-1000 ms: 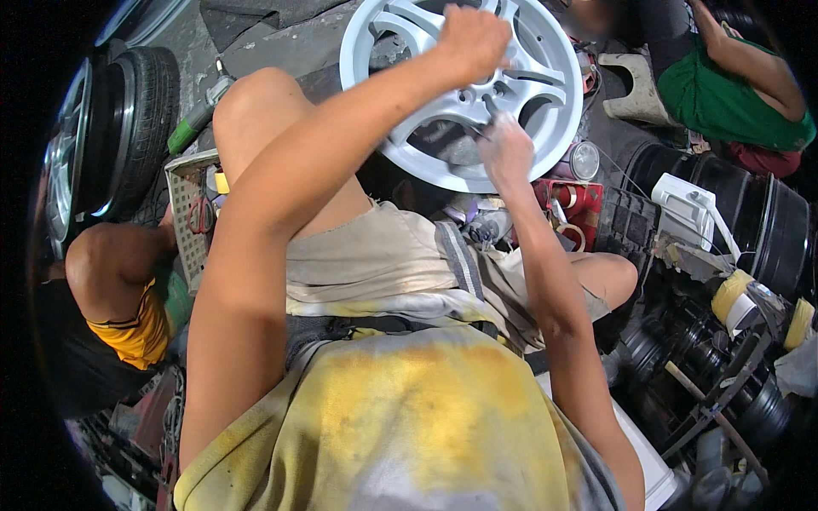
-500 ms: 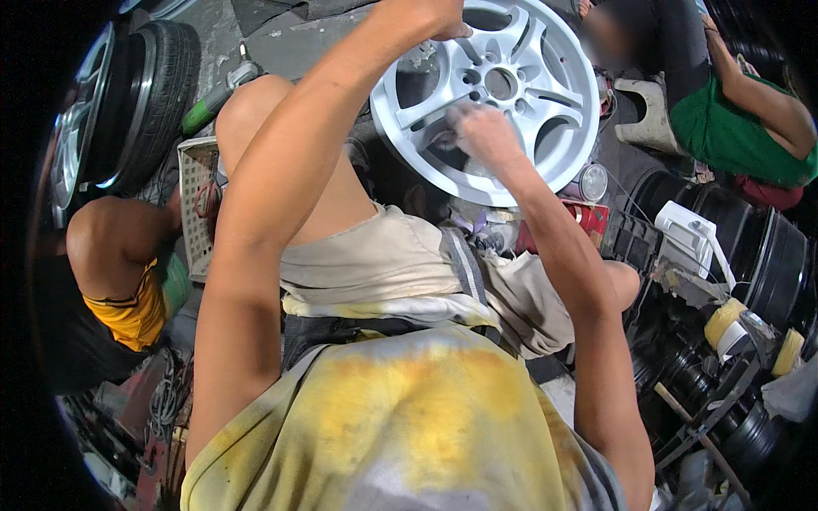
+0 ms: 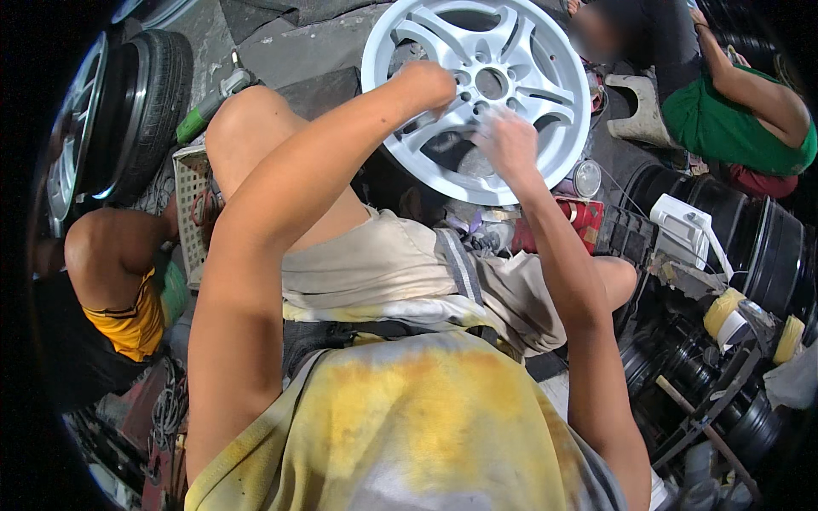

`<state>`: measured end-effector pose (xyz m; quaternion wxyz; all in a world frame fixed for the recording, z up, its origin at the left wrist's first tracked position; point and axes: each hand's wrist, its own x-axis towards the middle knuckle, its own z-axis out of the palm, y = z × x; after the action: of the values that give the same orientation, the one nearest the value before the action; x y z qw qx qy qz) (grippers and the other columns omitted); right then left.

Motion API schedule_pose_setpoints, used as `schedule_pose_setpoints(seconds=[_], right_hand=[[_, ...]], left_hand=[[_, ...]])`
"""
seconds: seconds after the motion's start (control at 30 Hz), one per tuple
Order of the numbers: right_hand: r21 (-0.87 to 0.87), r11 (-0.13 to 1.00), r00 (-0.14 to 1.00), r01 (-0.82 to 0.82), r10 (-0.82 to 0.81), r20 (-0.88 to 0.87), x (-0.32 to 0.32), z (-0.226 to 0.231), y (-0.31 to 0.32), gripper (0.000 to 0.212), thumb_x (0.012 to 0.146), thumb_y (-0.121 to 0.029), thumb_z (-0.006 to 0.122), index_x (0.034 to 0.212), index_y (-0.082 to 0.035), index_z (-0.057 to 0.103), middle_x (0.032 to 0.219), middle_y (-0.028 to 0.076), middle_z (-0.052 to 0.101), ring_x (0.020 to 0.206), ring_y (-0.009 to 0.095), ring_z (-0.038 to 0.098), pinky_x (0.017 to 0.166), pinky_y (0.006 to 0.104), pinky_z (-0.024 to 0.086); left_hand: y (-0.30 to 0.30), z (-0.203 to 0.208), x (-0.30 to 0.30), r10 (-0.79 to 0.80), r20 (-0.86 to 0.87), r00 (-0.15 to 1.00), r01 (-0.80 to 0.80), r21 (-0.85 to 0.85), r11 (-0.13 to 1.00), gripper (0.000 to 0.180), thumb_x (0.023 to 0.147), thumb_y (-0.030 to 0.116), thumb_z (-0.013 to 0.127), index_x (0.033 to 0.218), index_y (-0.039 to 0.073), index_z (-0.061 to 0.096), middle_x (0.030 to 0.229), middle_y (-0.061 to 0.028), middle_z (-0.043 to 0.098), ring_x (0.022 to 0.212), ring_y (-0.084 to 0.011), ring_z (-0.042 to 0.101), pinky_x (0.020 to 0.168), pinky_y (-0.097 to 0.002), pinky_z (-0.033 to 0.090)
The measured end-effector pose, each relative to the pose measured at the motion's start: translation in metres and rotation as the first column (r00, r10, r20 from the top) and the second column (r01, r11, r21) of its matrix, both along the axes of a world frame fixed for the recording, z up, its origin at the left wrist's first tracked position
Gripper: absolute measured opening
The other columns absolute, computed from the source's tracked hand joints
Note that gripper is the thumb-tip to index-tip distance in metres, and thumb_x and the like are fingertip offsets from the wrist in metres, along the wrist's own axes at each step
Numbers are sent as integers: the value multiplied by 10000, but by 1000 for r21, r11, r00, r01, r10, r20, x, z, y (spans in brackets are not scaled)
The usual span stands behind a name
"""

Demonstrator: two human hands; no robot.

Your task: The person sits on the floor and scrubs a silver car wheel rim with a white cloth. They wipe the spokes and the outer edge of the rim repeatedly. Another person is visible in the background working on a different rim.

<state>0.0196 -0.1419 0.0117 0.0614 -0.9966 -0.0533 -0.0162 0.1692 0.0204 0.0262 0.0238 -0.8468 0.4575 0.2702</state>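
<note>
A pale silver-white alloy wheel rim stands tilted before me, its spokes and hub facing me. My left hand is over its left spokes, back of the hand upward, with the fingers mostly hidden and blurred. Just right of it, below the hub, my right hand is closed at the lower spokes. Its fingertips are smeared by motion, and a whitish blur at them is too unclear to name.
A tyre stands at the left, near a green-and-grey power tool and a plastic crate. At right are a small white stool, a white appliance and dark rims. People sit on both sides, one in a green shirt.
My left hand has come down from the rim's upper left edge to the spokes by the hub. My right hand has shifted slightly right and down, still blurred.
</note>
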Motion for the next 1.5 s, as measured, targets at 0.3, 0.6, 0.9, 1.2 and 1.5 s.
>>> schedule_pose_setpoints(seconds=[0.3,0.6,0.9,1.2,1.5], right_hand=[[-19,930,906,367,-362,-218,-79,-6,-3,303,746,-291,775,900,-46,688,991,159,611,977,340,614,811,472,504],[145,945,924,293,-319,211,-29,30,-34,314,786,-316,779,768,-51,612,917,164,591,883,362,603,761,469,474],[532,377,652,758,-434,-622,-155,-13,-164,424,925,-349,706,1165,0,691,1019,77,713,797,153,683,673,298,531],[501,397,618,769,-663,-423,-98,-23,-100,376,886,-337,671,1110,-41,734,952,200,739,922,302,718,800,397,546],[308,696,715,649,-696,68,-55,10,-145,427,906,-408,648,1070,-18,706,945,222,724,943,416,683,863,464,502]], left_hand=[[11,-29,-56,285,85,955,-282,-44,958,574,668,445,884,983,-13,742,989,-199,731,961,-331,723,825,-408,590],[4,-6,-27,263,-128,956,-277,-104,955,611,747,523,798,931,-56,731,990,-226,727,921,-338,729,814,-425,584],[5,-83,-9,558,-595,578,-698,-7,716,1114,790,805,550,1187,-236,563,1204,-394,598,1150,-447,624,973,-456,494],[10,-68,-28,674,-375,636,-743,-65,666,1006,837,772,482,1169,-168,621,1177,-356,633,1143,-447,627,992,-465,482],[-15,-93,-93,524,-847,84,-900,161,405,783,963,578,512,1195,-165,595,1154,-316,647,1088,-367,642,958,-465,468]])
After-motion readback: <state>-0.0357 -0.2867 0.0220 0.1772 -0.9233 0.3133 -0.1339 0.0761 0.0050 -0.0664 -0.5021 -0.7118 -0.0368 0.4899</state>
